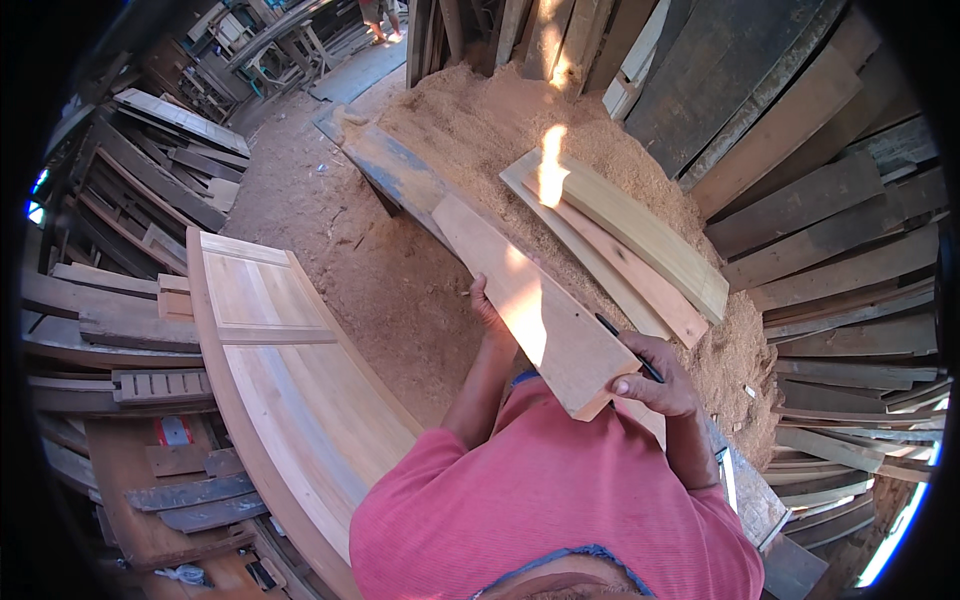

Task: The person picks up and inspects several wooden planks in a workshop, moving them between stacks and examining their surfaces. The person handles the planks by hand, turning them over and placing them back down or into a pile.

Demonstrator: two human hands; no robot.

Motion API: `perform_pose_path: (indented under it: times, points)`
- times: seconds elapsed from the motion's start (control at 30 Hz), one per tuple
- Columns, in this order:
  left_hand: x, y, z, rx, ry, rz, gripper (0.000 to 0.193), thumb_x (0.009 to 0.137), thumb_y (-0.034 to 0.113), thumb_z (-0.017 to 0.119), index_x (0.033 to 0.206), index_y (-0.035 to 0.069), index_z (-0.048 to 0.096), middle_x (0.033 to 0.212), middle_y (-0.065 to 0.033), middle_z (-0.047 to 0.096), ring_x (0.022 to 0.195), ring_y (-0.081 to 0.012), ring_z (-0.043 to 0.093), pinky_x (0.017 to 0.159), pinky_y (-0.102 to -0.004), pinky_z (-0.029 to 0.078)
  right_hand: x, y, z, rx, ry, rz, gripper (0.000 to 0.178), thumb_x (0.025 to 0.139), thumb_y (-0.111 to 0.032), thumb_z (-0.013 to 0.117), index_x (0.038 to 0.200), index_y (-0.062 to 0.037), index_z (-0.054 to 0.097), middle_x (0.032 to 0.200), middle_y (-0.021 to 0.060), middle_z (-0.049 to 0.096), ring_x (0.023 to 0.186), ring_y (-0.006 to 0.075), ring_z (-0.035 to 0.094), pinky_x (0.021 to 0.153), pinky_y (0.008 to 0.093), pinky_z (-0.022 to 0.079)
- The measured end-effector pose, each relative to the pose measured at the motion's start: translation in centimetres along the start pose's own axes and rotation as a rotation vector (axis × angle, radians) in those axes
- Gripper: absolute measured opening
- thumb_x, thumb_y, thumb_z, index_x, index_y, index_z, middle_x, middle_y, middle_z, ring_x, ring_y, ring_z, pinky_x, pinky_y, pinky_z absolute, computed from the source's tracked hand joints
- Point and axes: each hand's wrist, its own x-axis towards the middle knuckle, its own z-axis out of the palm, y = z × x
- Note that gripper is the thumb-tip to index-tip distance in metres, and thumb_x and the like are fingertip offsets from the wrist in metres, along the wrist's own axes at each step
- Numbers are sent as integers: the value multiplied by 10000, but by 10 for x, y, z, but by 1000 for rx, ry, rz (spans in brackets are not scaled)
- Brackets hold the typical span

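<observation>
A thick, pale wooden board (530, 305) slants away from my body, with a bright patch of sunlight across its face. My left hand (487, 305) grips its left edge partway along, with most of the fingers hidden beneath. At the near right end, my right hand (655, 378) is closed around the corner, thumb on the end face. A slim black pen (640, 357) also sticks out between the fingers of that hand. Beneath the board's far part runs a long dark bench (395, 170) dusted with sawdust.
Several loose planks (640, 240) lie on heaped sawdust (465, 110) beyond the board. To the left rests a panelled wooden door (290, 370). Timber stacks (850, 260) line the right side, and more offcuts (150, 190) are piled at left. A person's legs (380, 18) show far off.
</observation>
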Motion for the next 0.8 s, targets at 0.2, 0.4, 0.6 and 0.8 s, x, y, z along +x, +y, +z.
perform_pose_path:
  times: [0.2, 0.4, 0.6, 0.8]
  points:
    - [-11, 10, -7, -100, 304, 51, 543, 1089, 530, 478, 1315, 64, 640, 1127, -153, 722, 1015, -332, 718, 894, -471, 607, 20, -28, 26, -306, -18, -323, 484, 853, -453, 874, 1033, -36, 707, 861, 82, 688, 812, 218, 690, 752, 371, 532]
    - [-16, 14, 18, -164, 90, 58, 532, 1082, 602, 475, 1003, 97, 622, 766, -58, 573, 646, -228, 557, 552, -374, 477, 39, -49, 41, -313, -31, -423, 508, 867, -467, 871, 1030, -33, 664, 892, 87, 677, 799, 208, 669, 714, 359, 515]
    - [-10, 19, 34, -193, 161, 124, 580, 1091, 611, 422, 957, 76, 603, 758, -81, 565, 632, -225, 543, 541, -357, 457, 50, -56, 49, -263, 12, -417, 508, 881, -453, 861, 1050, -18, 660, 918, 115, 681, 846, 237, 680, 737, 379, 522]
    - [-8, 35, 65, -280, 137, 56, 687, 1094, 658, 315, 927, 53, 596, 748, -91, 567, 594, -221, 546, 536, -375, 468, 63, -60, 59, -394, 106, -744, 630, 902, -407, 847, 1325, 3, 621, 1159, 200, 716, 1021, 362, 718, 877, 433, 563]
